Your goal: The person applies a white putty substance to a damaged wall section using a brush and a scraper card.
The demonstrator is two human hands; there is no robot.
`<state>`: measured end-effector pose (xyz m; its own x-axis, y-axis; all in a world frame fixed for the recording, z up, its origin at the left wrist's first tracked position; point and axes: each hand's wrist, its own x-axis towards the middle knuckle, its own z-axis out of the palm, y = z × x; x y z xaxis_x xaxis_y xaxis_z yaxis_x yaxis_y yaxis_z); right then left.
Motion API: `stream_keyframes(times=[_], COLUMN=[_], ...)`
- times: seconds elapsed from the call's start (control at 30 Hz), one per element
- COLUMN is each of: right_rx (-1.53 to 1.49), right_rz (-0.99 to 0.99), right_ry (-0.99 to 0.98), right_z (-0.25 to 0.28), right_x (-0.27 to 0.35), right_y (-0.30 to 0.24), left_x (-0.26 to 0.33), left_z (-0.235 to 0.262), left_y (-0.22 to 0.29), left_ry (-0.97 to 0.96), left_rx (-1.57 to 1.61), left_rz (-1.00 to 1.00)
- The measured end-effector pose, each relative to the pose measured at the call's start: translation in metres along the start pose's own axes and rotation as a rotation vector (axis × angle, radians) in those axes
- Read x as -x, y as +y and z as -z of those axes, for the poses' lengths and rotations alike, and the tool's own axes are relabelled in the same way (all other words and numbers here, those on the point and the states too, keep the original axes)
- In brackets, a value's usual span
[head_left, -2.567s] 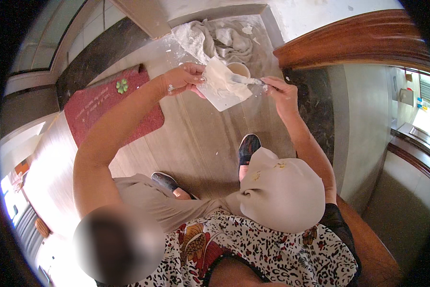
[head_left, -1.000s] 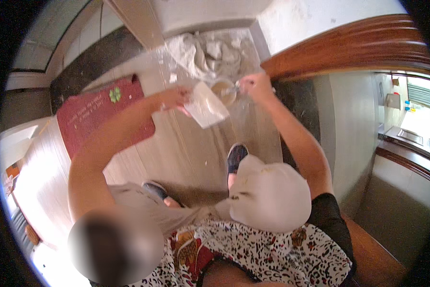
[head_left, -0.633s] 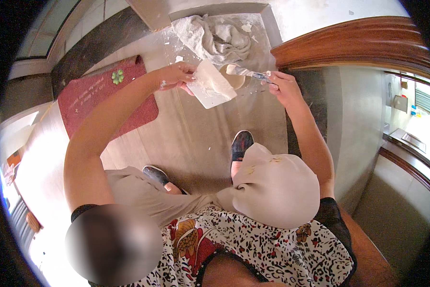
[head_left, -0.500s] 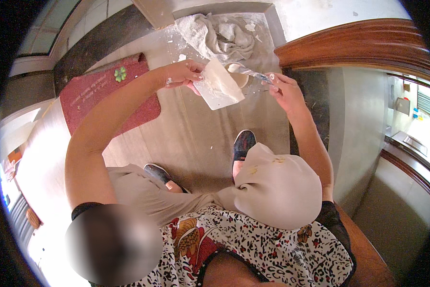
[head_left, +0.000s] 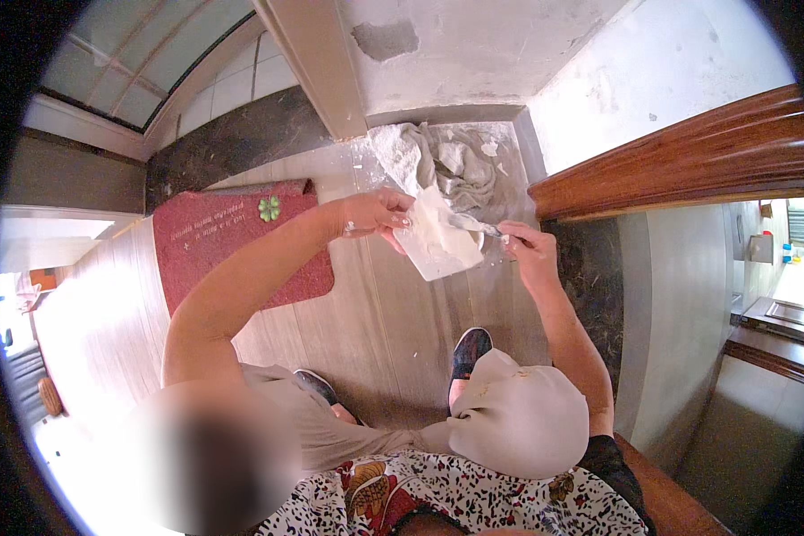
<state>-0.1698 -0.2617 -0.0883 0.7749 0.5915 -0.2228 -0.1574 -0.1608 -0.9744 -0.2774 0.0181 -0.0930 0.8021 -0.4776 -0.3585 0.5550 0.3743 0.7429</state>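
My left hand (head_left: 373,214) grips a flat white scraper-like plate (head_left: 439,264) by its left edge. A heap of white paste (head_left: 444,230) is spread on the plate. My right hand (head_left: 530,252) is closed round a thin handle of a spoon-like tool (head_left: 484,227) smeared white. The tool's far end meets the paste on the plate, so its exact shape is hidden. White specks cling to the fingers of both hands. A crumpled grey-white cloth (head_left: 451,165) lies on the floor just beyond the plate.
A red doormat (head_left: 241,246) with a green clover lies on the left. Ahead, the white wall (head_left: 460,62) has a bare grey patch. A brown wooden trim (head_left: 679,161) juts in from the right. My dark shoes (head_left: 471,351) stand on the wood-look floor (head_left: 402,322).
The view has tilted up, showing more of the wall. The tool in my right hand has come down against the paste on the plate. My left hand still holds the plate.
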Motion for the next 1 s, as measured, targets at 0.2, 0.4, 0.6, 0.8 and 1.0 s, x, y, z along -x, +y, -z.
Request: stream_keyframes(times=[0.2, 0.4, 0.6, 0.8, 1.0], right_rx=[0.052, 0.013, 0.188, 0.711, 1.215], right_rz=[0.069, 0.102, 0.158, 0.39, 0.637], right_ry=[0.078, 0.136, 0.136, -0.026, -0.247], right_z=[0.024, 0.032, 0.029, -0.015, -0.03], right_x=[0.002, 0.002, 0.002, 0.01, -0.008], right_y=[0.001, -0.009, -0.015, -0.024, -0.001], left_x=[0.006, 0.013, 0.014, 0.014, 0.004], left_z=[0.015, 0.022, 0.021, 0.023, 0.019], left_y=[0.008, 0.012, 0.019, 0.03, 0.051], left_ry=[0.12, 0.175, 0.419, 0.471, 0.522], left_rx=[0.058, 0.121, 0.173, 0.276, 0.379], left_rz=[-0.092, -0.136, -0.219, -0.37, -0.426])
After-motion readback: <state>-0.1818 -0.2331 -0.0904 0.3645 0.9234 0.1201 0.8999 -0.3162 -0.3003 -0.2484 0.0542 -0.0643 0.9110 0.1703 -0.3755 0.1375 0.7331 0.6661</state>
